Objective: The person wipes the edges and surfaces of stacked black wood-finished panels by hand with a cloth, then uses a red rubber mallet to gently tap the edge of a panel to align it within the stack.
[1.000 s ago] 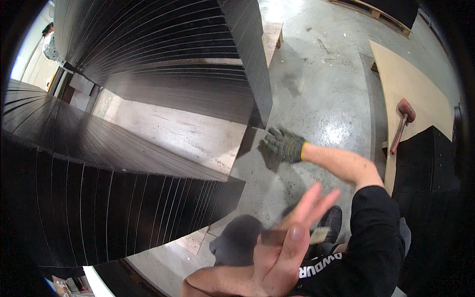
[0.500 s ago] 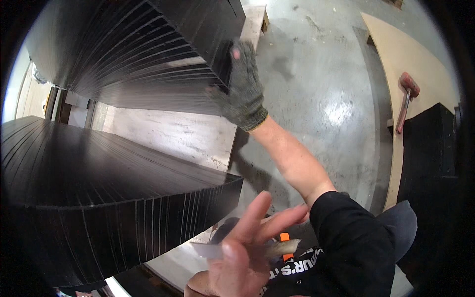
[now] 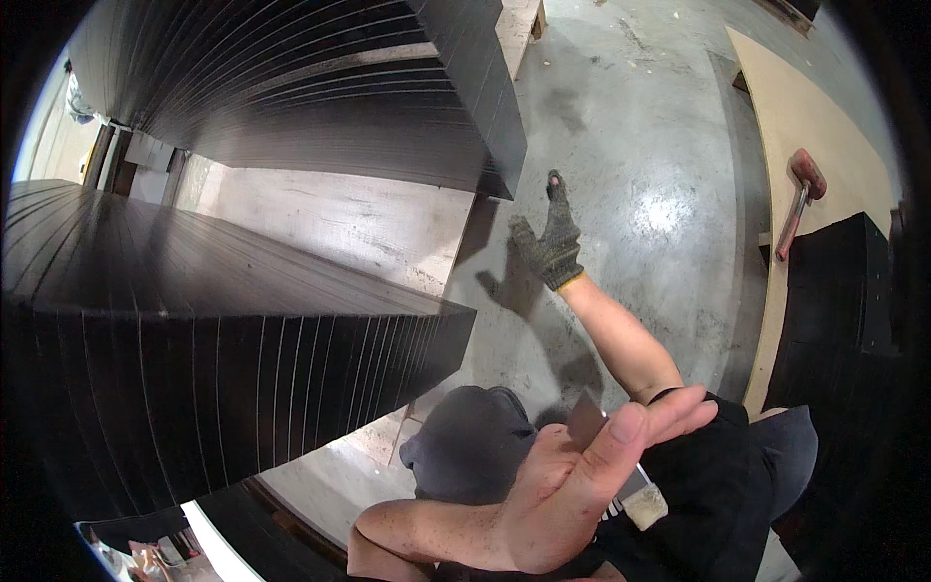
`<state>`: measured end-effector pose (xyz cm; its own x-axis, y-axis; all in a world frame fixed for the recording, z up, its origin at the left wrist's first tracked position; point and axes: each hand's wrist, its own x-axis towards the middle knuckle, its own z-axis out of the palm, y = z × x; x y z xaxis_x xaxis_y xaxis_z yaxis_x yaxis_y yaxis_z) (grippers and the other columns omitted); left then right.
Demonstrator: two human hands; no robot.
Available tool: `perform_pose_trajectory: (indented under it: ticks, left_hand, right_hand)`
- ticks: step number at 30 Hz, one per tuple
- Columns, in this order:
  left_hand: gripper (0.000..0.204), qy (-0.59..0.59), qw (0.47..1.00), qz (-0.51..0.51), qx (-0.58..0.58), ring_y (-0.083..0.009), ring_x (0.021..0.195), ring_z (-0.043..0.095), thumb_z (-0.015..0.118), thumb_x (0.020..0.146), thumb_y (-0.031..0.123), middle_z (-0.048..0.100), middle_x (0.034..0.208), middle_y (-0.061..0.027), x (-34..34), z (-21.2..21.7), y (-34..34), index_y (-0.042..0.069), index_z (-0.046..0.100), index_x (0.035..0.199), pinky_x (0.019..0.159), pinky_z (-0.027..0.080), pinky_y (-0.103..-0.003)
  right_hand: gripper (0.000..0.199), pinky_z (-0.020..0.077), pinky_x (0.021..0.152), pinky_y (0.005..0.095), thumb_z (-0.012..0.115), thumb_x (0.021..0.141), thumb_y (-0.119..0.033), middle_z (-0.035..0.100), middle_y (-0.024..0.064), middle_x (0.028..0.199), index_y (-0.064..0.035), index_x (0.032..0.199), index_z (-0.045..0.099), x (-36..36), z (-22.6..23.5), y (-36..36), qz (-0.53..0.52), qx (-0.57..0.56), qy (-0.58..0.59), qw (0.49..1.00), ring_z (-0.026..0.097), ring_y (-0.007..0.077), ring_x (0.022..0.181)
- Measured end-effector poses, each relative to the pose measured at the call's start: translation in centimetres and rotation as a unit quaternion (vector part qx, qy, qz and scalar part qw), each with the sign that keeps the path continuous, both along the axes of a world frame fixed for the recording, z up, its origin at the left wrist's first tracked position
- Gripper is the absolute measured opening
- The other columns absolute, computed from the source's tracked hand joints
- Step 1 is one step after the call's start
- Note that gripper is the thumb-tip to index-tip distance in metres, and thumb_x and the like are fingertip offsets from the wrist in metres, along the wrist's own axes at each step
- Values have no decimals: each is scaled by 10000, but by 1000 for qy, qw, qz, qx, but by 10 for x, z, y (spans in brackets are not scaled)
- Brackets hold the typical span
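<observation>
My left hand (image 3: 572, 495) is bare and comes in from the lower left across my black shirt. Its thumb and palm hold a scraper-like tool with a flat grey blade (image 3: 587, 421) and a worn whitish handle (image 3: 644, 506); the fingers are stretched out and partly hide it. My right hand (image 3: 553, 238) wears a dark grey knitted glove, one fingertip bare, with its fingers spread over the floor and touching nothing. Left of it rises the far stack of black panels (image 3: 485, 107). A near stack of black panels (image 3: 291, 388) lies closer to me, thin pale lines between its sheets.
A pale wooden board (image 3: 339, 218) lies between the two stacks. On a plywood sheet (image 3: 776, 126) at the right rests a red-headed mallet (image 3: 805, 184). Black panels (image 3: 834, 310) lie beside it. Grey concrete floor (image 3: 630, 155) runs between.
My gloved right hand has left the far stack's corner and moved down and right. My left hand has shifted right with the scraper-like tool. The stacks sit differently in view.
</observation>
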<state>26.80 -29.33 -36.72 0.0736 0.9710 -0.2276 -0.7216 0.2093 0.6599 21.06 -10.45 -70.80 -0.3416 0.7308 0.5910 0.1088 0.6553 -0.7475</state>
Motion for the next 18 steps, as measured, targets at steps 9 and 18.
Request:
perform_pose_trajectory:
  ticks: [9, 18]
  left_hand:
    - [722, 185, 979, 24, -84, -266, 1316, 493, 238, 1041, 542, 571, 1347, -207, -6, 28, -11, -41, 511, 1369, 1115, 355, -378]
    - [677, 459, 797, 383, 85, -361, 1289, 507, 142, 1051, 469, 430, 1463, -253, -12, 6, 24, -16, 425, 1429, 1069, 429, -478]
  right_hand:
    - [245, 556, 780, 351, 689, 889, -198, 713, 183, 948, 1, 1031, 682, 7, 81, -28, -24, -206, 91, 974, 707, 248, 867]
    - [379, 522, 698, 328, 721, 879, -347, 677, 103, 1022, -41, 1093, 654, 86, 198, -27, 445, -230, 309, 809, 653, 193, 849]
